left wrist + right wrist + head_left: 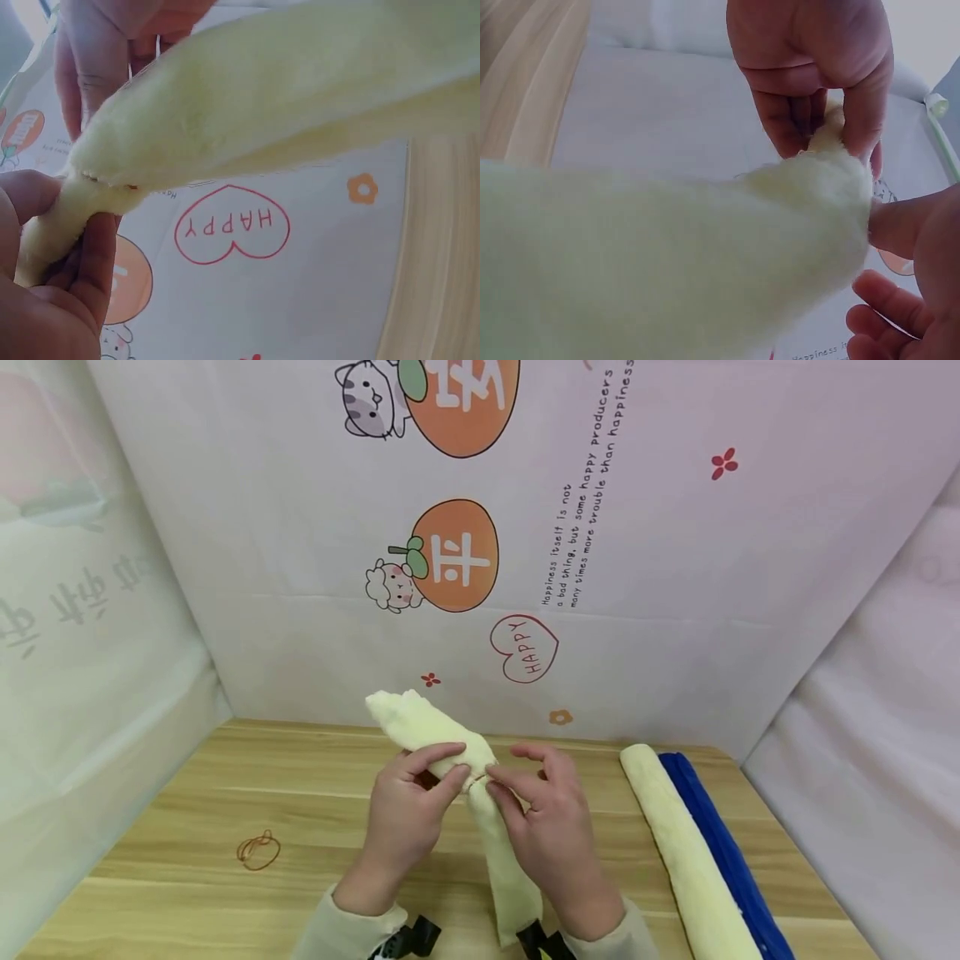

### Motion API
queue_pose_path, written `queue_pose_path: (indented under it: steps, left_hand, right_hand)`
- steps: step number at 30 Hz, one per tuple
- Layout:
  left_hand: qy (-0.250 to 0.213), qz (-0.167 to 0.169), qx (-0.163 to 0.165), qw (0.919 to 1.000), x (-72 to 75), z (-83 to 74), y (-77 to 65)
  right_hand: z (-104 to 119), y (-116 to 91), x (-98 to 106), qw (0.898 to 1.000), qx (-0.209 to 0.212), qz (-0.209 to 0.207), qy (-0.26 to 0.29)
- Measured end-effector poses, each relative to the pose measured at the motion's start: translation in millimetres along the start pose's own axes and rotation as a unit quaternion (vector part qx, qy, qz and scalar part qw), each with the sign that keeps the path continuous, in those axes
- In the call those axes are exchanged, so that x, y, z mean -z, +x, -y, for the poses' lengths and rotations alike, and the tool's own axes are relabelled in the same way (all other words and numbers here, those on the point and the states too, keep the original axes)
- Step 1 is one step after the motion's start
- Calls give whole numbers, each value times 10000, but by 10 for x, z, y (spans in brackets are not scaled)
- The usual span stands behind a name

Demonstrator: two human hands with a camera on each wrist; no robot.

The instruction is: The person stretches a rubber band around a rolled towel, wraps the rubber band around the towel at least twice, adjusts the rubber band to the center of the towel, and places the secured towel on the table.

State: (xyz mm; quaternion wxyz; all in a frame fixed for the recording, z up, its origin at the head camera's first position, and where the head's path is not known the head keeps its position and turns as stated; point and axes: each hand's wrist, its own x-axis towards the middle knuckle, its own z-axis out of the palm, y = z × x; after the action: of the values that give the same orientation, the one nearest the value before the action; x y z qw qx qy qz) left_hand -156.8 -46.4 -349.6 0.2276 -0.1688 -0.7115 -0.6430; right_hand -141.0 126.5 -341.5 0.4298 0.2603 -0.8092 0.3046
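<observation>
A pale yellow rolled towel (504, 860), fuzzy on the outside, is held up at its narrowed middle, where a thin reddish-brown band (133, 186) circles it. Above that waist it leans up and to the left. My left hand (405, 814) grips the towel just beside the band, thumb on the near side and fingers curled round it. With thumb and forefinger my right hand (553, 827) pinches the towel right at the band, its other fingers lifted away. Seen from the right wrist, the towel's broad lower part (667, 255) fills the foreground.
A second pale yellow roll (686, 843) lies on the right of the wooden table (180, 793), alongside a blue roll (720, 852). Thin reddish-brown loops (244, 852) lie on the left. A printed white backdrop (300, 527) stands behind, with white fabric at both sides.
</observation>
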Motion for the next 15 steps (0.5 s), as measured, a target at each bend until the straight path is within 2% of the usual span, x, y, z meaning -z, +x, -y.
queue_pose_path:
  steps: [3, 7, 12, 15]
  left_hand:
    - [-281, 88, 667, 9973, -11, -15, 10]
    - [-520, 121, 1161, 9918, -22, -18, 18]
    - [-770, 120, 1502, 9856, -25, 0, 28]
    - [-840, 127, 1606, 9834, -29, 2, 30]
  right_hand:
    - [-42, -4, -7, 10000, -5, 15, 78]
    - [-88, 0, -16, 9993, 174, 131, 306]
    - [-131, 7, -31, 9974, 440, 243, 507]
    - [-148, 3, -38, 9974, 455, 303, 477]
